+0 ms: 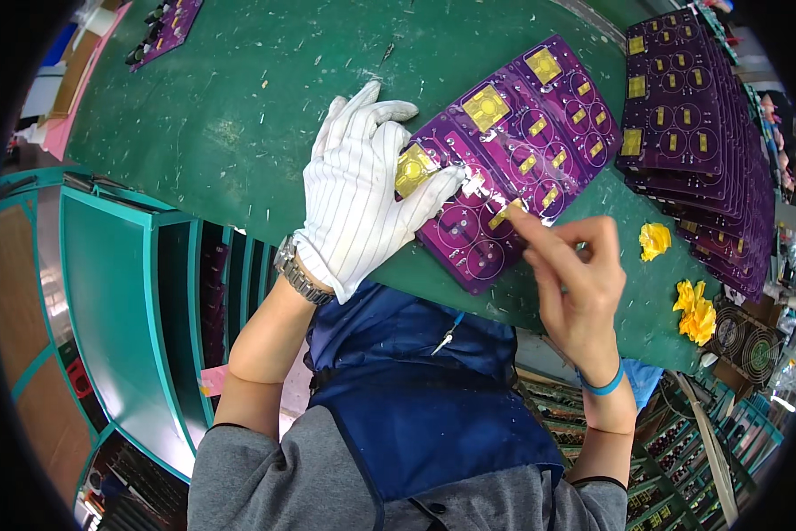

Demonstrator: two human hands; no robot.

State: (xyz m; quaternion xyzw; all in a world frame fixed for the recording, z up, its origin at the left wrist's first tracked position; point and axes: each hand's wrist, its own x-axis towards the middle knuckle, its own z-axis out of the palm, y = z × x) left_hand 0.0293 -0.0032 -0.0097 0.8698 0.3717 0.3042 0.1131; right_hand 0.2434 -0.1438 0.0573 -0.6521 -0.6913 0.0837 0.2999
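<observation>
A purple circuit board (584, 146) lies at a slant on the green table, with yellow tape squares and small strips on it. My left hand (354, 190), in a white striped glove, rests over its left corner. The fingers are stretched out past the board's edge, and the thumb lies across its face. My bare right hand (579, 279) is at the board's near right side. Its index fingertip touches a small yellow tape strip (502, 215); the other fingers are bent, with nothing visible held in them.
A leaning stack of similar purple boards (681, 106) stands at the right. Crumpled yellow tape wads (697, 314) lie near the right edge of the table (239, 115). Another board (170, 31) with parts on it is at the far left. A green rack (106, 292) stands below left.
</observation>
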